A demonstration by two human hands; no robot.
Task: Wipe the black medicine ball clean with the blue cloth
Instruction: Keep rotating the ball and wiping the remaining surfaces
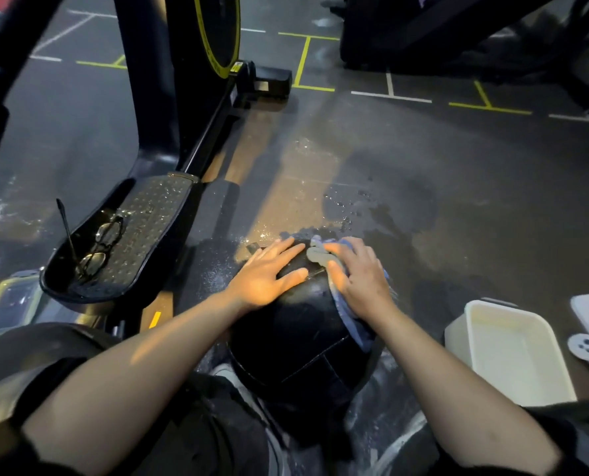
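Black medicine ball sits on the wet dark floor between the person's legs. Left hand lies flat on its top, fingers straight and spread. Right hand presses the blue cloth against the ball's upper right side, fingers extended over the fabric. White tub stands just right; glasses rest on a machine's pedal to the left.

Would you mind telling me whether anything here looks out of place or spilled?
Yes: a pair of glasses lies on the exercise machine's pedal, an odd resting place, and water is splashed on the floor beyond the black medicine ball.
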